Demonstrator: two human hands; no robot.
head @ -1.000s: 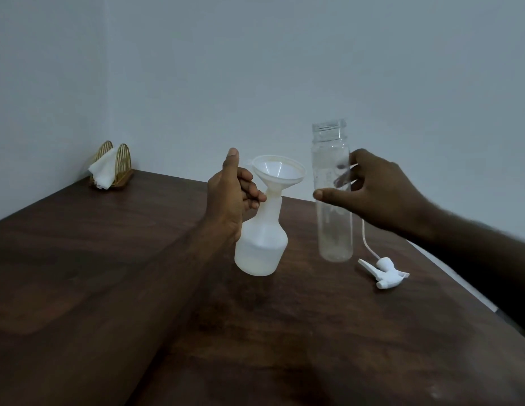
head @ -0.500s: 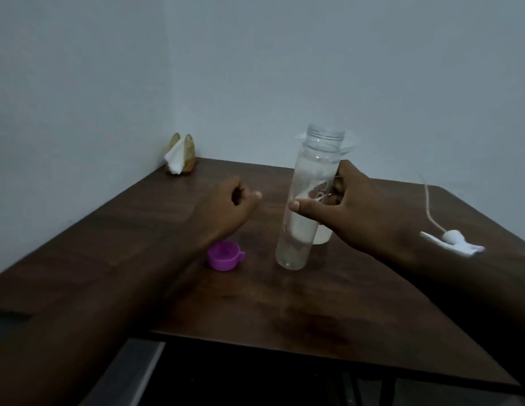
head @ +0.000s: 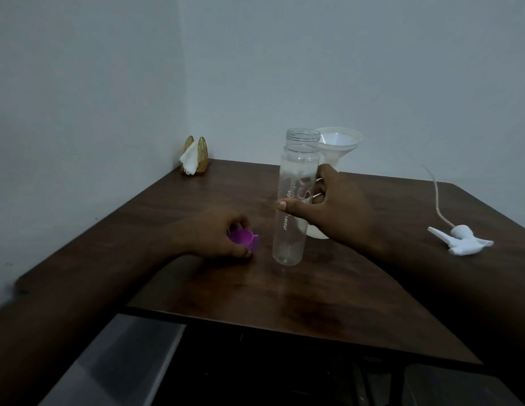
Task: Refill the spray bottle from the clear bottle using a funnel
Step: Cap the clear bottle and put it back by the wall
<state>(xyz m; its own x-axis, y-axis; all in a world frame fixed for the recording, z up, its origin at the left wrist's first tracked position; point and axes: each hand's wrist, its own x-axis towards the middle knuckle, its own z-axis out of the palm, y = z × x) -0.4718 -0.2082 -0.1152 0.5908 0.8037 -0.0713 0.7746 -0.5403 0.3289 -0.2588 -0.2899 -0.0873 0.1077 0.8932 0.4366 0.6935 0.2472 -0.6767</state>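
Observation:
The clear bottle stands upright and uncapped on the dark wooden table. My right hand grips it at mid-height, thumb in front, fingers behind. Behind it stands the white spray bottle, mostly hidden, with the white funnel sitting in its neck. My left hand rests on the table to the left of the clear bottle, its fingers curled around the purple cap. The white spray head with its tube lies on the table at the right.
A gold napkin holder with a white napkin stands in the far left corner by the walls. The table's near edge runs close below my forearms, with a grey surface lower left.
My left hand has dropped from beside the clear bottle onto the purple cap and closed around it. My right hand keeps its hold on the clear bottle. The view shifted.

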